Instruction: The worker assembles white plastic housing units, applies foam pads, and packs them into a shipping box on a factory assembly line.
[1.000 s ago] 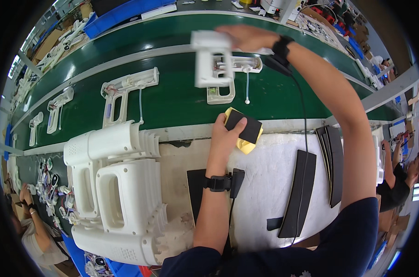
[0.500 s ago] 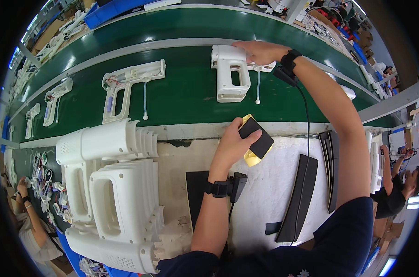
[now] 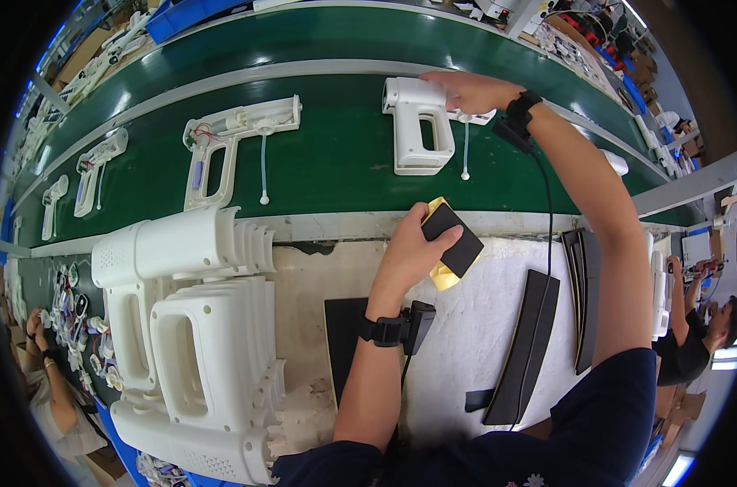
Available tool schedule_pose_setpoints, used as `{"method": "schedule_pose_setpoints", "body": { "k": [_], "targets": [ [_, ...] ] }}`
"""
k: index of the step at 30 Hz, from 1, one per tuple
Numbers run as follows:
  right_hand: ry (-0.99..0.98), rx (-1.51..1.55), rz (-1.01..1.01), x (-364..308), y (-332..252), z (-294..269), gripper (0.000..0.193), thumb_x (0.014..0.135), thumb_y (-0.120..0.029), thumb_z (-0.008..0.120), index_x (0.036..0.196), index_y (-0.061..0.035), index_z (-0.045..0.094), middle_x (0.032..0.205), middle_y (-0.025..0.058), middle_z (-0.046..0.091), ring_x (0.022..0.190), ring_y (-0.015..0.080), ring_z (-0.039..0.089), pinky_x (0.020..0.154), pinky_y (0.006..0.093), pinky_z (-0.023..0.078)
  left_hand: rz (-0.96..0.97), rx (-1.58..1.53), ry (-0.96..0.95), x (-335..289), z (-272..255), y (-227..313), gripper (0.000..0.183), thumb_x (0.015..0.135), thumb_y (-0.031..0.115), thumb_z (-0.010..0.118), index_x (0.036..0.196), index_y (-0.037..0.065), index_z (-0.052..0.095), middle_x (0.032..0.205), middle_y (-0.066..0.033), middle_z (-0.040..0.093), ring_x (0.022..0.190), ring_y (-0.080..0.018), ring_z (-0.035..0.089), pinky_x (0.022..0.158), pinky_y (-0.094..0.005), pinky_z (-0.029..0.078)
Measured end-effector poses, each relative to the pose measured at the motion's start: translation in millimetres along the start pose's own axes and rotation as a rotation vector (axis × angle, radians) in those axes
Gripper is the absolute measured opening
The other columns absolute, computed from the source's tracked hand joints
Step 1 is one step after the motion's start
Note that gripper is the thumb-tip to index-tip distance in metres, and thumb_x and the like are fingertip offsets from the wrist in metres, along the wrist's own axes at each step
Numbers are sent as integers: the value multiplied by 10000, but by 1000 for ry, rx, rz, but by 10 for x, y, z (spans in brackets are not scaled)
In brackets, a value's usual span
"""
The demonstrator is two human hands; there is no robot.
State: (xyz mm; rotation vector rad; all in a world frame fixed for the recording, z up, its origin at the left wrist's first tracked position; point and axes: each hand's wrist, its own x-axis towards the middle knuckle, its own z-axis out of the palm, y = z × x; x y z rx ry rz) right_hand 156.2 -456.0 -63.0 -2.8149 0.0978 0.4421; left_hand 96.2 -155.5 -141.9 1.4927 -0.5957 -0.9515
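My left hand (image 3: 413, 253) pinches a black foam pad (image 3: 453, 241) with yellow backing paper (image 3: 444, 278) showing at its edges. It is above the near table, just in front of the green belt. At the back right, my right hand (image 3: 478, 92) is closed on the upper right end of a white plastic housing (image 3: 419, 130), which has a looped handle. Some of the right fingers are hidden against the part. Under the housing lies another white part, and a thin tube (image 3: 466, 150) with a ball end hangs beside it.
Stacked white housing shells (image 3: 214, 357) fill the near left. Open half-assemblies (image 3: 242, 150) with wires lie on the green belt (image 3: 336, 154). Black foam strips (image 3: 524, 349) rest on a white sheet (image 3: 458, 349) near my right arm. Other people work at both sides.
The white housing and my right hand have shifted a little to the right, as have the nearer half-assemblies on the belt. My left hand still holds the foam pad in about the same place.
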Motion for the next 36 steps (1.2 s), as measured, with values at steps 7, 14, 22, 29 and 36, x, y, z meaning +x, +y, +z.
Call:
{"method": "schedule_pose_setpoints", "body": {
  "k": [7,14,22,29,36],
  "targets": [
    [243,-205,-95,-19,278,539,809,778,9,551,1519,-58,233,1513,227,323,1346,354,399,1136,384,299,29,26,16,0,48,0,452,838,251,738,1106,-41,521,964,-169,656,863,-247,658,776,-348,512],
    [249,785,42,113,550,175,608,941,-492,572,1314,-12,558,1173,200,651,1110,309,615,1024,361,424,-31,26,59,-51,52,94,433,840,267,748,1086,-17,533,955,-124,658,850,-196,641,764,-320,506],
    [568,82,313,177,752,525,699,975,-564,387,984,68,686,973,305,657,919,432,621,870,446,455,-64,22,3,-25,70,122,391,849,245,740,1062,-18,544,938,-98,647,827,-162,618,750,-292,498],
    [538,155,361,159,770,547,588,960,-492,424,978,23,706,968,276,670,916,427,626,881,442,469,-33,-35,25,-23,65,38,380,848,237,742,1045,-22,547,922,-91,640,819,-149,608,737,-289,494],
    [985,-208,209,-32,771,556,477,956,-452,516,1109,-46,714,980,275,675,962,350,657,885,433,501,-60,-117,78,-44,88,137,406,842,279,763,1050,-5,561,927,-85,644,827,-149,610,760,-280,492]
  ]
}}
